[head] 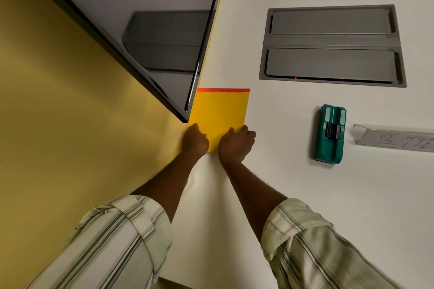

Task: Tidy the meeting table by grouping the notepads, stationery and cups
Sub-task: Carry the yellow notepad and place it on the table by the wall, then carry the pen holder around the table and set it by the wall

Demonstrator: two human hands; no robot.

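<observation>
On smooth table (293, 195), left hand (195, 142) and right hand (236, 144) grip rectangular yellow notepad (220, 112)

A white tabletop (293, 195) fills the right side. Set flush into it at the far right is a grey cable box (332, 41) with two closed flaps, a small red light (295, 77) at its near edge. A clear name-card holder (394, 139) lies at the right edge. On the left, a glossy dark screen (145, 30) hangs against a yellow wall (58, 112).
</observation>
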